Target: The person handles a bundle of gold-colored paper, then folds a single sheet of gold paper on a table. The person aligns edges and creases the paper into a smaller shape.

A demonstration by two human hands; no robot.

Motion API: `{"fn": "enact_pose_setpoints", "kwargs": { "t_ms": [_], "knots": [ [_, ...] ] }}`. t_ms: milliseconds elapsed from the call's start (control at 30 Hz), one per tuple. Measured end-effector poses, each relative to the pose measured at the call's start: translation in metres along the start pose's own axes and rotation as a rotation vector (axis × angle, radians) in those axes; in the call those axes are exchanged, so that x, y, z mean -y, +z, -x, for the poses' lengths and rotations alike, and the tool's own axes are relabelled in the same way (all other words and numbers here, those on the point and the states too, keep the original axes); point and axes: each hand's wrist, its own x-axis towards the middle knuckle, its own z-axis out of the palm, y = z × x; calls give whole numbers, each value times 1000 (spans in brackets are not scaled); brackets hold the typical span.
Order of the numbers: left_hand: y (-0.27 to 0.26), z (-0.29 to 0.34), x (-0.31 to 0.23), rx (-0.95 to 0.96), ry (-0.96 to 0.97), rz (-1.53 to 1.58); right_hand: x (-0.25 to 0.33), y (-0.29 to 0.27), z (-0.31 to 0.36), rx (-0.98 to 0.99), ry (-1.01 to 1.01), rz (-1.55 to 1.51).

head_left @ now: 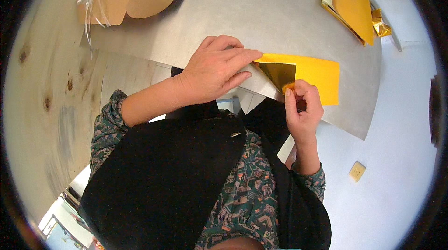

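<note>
Left hand (pixel 215 70) presses flat, fingers spread, pinning the gold sheet (pixel 312 75) to the grey surface (pixel 224 12), so the right hand (pixel 303 105) can pinch and fold its near corner

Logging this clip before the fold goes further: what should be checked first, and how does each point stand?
1. Left hand pressing flat on the yellow rectangular paper sheet: ok.
2. Right hand pinching the turned-up golden foil corner: ok.
3. Sheet lying fully on the grey metal board: ok.
4. Crease line sharp and straight: cannot tell, fingers hide part of it.
5. Stack of yellow sheets apart from the fold: ok.
</note>
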Motion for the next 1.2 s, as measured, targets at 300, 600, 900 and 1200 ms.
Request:
{"fn": "enact_pose_setpoints", "kwargs": {
  "t_ms": [300, 600, 900, 1200],
  "knots": [
    [7, -4, 0, -63, -57, 82, 5, 0, -5, 56, 211, -29],
    [-4, -1, 4, -50, 5, 88, 18, -9, -14, 157, 363, -104],
    [-2, 0, 1, -26, 12, -3, 20, -8, -19, 171, 331, -11],
    [-4, 1, 2, -16, 24, -21, 21, -10, -23, 196, 420, 2]
  ]
}}
